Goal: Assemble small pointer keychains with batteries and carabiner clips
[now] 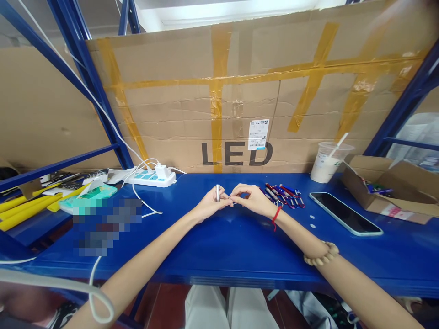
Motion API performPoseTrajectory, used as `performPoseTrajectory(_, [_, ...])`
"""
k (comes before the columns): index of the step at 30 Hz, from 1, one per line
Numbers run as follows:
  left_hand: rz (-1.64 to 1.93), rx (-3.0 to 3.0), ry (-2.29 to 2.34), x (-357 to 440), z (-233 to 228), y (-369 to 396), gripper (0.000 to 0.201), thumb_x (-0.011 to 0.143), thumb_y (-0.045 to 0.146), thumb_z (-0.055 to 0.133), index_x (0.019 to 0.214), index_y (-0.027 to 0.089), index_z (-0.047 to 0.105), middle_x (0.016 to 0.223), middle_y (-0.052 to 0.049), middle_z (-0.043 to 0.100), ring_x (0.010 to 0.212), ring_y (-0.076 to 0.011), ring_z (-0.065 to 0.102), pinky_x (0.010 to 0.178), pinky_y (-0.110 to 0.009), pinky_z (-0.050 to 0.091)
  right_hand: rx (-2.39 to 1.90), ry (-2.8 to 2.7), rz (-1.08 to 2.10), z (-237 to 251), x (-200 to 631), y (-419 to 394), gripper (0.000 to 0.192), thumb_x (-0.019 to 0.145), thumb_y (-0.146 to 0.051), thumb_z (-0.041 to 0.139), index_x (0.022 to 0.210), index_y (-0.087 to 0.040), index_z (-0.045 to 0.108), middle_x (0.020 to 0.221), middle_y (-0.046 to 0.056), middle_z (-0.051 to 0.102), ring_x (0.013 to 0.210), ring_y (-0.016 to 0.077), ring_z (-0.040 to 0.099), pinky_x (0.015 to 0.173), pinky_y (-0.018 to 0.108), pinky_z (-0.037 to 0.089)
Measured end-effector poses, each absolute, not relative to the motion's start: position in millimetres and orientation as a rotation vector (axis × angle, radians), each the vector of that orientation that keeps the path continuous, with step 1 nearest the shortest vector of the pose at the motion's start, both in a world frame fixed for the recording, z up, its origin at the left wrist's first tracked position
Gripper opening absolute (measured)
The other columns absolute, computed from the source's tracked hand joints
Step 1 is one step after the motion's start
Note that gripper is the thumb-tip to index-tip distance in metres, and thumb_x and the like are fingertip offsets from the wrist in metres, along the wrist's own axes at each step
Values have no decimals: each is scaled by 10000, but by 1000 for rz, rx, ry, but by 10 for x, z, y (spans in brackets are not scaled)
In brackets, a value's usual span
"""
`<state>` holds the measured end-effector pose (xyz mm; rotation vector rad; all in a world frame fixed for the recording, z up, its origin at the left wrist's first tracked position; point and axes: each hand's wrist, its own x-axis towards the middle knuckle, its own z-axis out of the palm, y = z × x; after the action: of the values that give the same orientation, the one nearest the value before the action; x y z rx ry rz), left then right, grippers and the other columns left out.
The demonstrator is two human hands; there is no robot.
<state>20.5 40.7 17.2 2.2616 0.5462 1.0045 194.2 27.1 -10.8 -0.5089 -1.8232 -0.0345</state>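
My left hand (211, 204) is closed around a small silver metal tube (217, 193), which stands upright out of its fingers. Close by, my right hand (251, 197) has its thumb and fingers bent into a pinch. The fingertips of both hands meet over the blue table; whatever lies between them is too small to make out. Just beyond my right hand is a heap of slim red, blue and purple metal tubes (286, 194) with key rings and clips, partly hidden by that hand.
A phone (345, 214), two small whitish discs (312, 221), a plastic cup with a straw (327, 164) and an open cardboard box (391, 196) are at right. At left are a power strip (151, 178) with white cables and a green packet (89, 198). A large carton (178, 114) stands behind.
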Motion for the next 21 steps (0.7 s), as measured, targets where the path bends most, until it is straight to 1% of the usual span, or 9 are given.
performPoseTrajectory(2, [1042, 2329, 559, 193, 165, 432, 408, 690, 461, 637, 740, 191, 336, 746, 17, 562, 601, -53, 442, 562, -190, 317, -547, -1717, -57, -95, 1951, 258, 226, 760, -362, 598, 714, -154, 675, 759, 51, 644, 653, 127, 570, 552, 229, 434])
performPoseTrajectory(4, [1006, 2382, 569, 189, 151, 462, 355, 770, 524, 504, 772, 187, 390, 791, 12, 546, 571, -51, 387, 554, -201, 301, -576, -1602, -87, -85, 1953, 244, 227, 770, -363, 587, 751, -155, 677, 774, 55, 652, 666, 134, 574, 521, 223, 413])
performPoseTrajectory(6, [934, 2410, 561, 196, 134, 484, 368, 823, 554, 365, 794, 190, 412, 801, 8, 544, 528, -57, 325, 530, -214, 277, -581, -1533, -123, -84, 1943, 230, 231, 770, -369, 587, 763, -157, 681, 781, 59, 654, 667, 136, 572, 504, 221, 400])
performPoseTrajectory(7, [905, 2420, 548, 201, 126, 490, 375, 835, 555, 327, 797, 191, 413, 790, 8, 544, 518, -61, 308, 523, -218, 270, -576, -1523, -139, -88, 1933, 224, 231, 767, -371, 590, 758, -158, 681, 780, 60, 653, 665, 136, 569, 503, 222, 398])
performPoseTrajectory(11, [876, 2511, 518, 199, 120, 479, 355, 858, 518, 294, 784, 191, 408, 684, 17, 519, 534, -78, 330, 544, -221, 283, -549, -1542, -148, -118, 1884, 211, 242, 760, -385, 596, 731, -157, 674, 771, 64, 649, 666, 141, 568, 510, 230, 406])
performPoseTrajectory(16, [888, 2694, 590, 135, 140, 445, 350, 881, 463, 273, 745, 179, 426, 599, 37, 433, 586, -86, 379, 625, -225, 308, -519, -1577, -115, -140, 1844, 200, 222, 767, -353, 592, 696, -159, 671, 750, 59, 653, 664, 140, 575, 545, 239, 432])
performPoseTrajectory(18, [855, 2717, 609, 127, 131, 444, 349, 882, 454, 277, 742, 173, 429, 594, 42, 402, 588, -83, 372, 634, -226, 306, -509, -1592, -92, -138, 1841, 202, 181, 754, -312, 612, 682, -158, 675, 737, 54, 658, 672, 142, 583, 580, 244, 445])
performPoseTrajectory(21, [846, 2661, 565, 158, 101, 459, 351, 879, 459, 280, 745, 168, 422, 576, 52, 353, 555, -74, 324, 597, -222, 286, -503, -1577, -71, -130, 1847, 214, 155, 748, -282, 620, 683, -155, 681, 728, 53, 660, 680, 145, 588, 626, 258, 455])
